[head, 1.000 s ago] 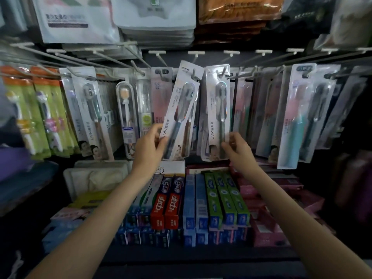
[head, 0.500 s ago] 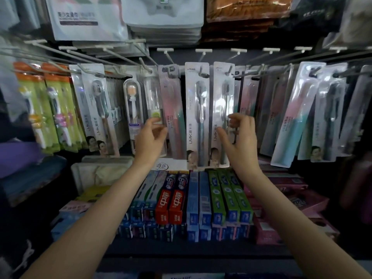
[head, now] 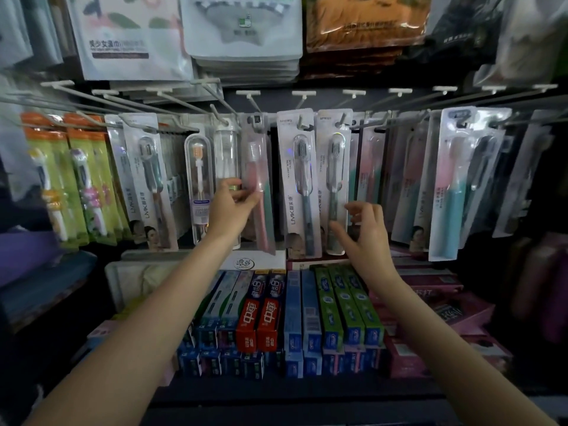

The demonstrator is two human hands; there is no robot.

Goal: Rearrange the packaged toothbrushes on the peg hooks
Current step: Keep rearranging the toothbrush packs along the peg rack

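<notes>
Left to right: left hand [head: 231, 200] sits on the pink toothbrush pack [head: 257, 186], fingers curled round its left edge about mid-height — it looks like a grip, though blur hides the fingertips. That pack hangs long axis vertical, its bottom kicked slightly right, on its peg hook [head: 250, 103], right beside the clear tube-cased brush [head: 226, 167]. Next right, the two LMK toothbrush packs [head: 299, 182] hang plumb side by side, edges touching. Right hand [head: 362, 233] hovers at the lower right edge of the right-hand LMK pack, fingers spread and loosely bent, holding nothing. So the pink pack is the left hand's job; the right hand is nearer the LMK pair. Versus half a second ago: left hand shifted right from the tube-cased brush onto the pink pack; right hand dropped lower and opened away from the LMK pack's edge.
</notes>
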